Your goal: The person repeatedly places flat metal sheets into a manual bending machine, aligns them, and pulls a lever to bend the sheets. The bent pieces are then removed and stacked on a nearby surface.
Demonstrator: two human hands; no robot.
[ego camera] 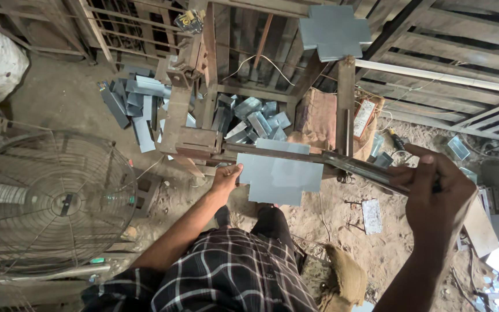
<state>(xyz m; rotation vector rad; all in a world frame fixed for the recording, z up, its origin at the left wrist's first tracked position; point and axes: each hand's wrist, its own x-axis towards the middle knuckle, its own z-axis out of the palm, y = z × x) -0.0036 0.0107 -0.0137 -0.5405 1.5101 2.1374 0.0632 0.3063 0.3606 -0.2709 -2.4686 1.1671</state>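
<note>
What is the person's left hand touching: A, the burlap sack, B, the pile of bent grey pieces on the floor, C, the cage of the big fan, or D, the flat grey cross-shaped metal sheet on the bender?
D: the left hand grips the left edge of the flat grey sheet, while the right hand holds the long metal lever.

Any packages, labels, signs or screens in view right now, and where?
Flat packet: beside the wooden post, above the right hand; rectangular, pale with a reddish edge.
Small label: top centre on the frame; yellow and dark.
Burlap sack: on the floor, bottom centre; tan.
No screens or signs.
</note>
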